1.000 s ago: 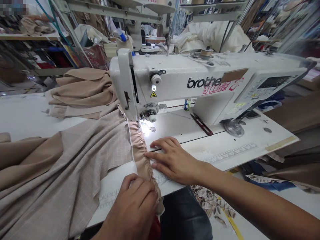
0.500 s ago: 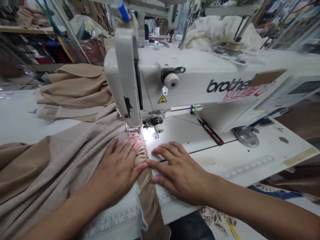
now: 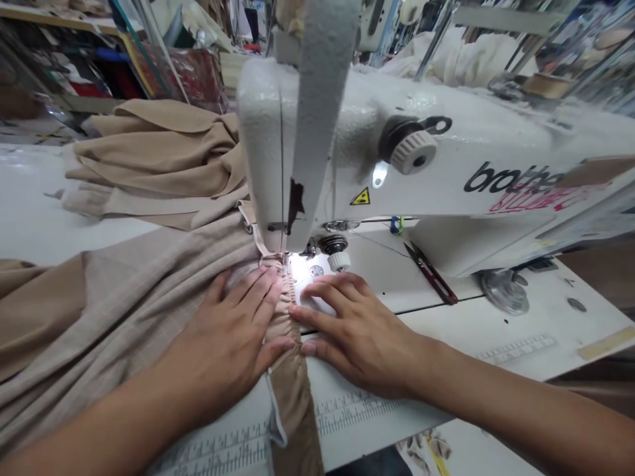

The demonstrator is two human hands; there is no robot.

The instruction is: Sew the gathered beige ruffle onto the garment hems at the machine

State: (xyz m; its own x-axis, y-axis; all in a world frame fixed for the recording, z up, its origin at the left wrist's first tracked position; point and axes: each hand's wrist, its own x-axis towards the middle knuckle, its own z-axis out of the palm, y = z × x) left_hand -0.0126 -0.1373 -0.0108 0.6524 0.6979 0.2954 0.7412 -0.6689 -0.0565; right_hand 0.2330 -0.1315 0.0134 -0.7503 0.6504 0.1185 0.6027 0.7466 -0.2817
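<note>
My left hand (image 3: 231,337) lies flat with its fingers stretched forward on the beige cloth (image 3: 153,284), just in front of the needle area of a white sewing machine (image 3: 268,158). Under its fingertips and thumb runs a gathered tan fabric strip (image 3: 295,396), whose ruffled edge leads up to the lit stitching spot. My right hand (image 3: 357,334) rests on the other side of that strip, fingers apart and slightly bent. Its index fingertip touches the ruffled edge, and its thumb lies beside it. The machine's front part hides most of the presser foot.
Red-handled thread snips (image 3: 430,272) lie on the machine bed, right of the needle. Folded tan cloth (image 3: 163,149) is heaped behind on the left. Printed ruler scales (image 3: 228,449) mark the table's front. A clear round dish (image 3: 505,291) sits at right.
The view has moved closer, so the machine looks larger and farther right. The gathered strip has slid forward toward the needle, with both hands still beside it.
</note>
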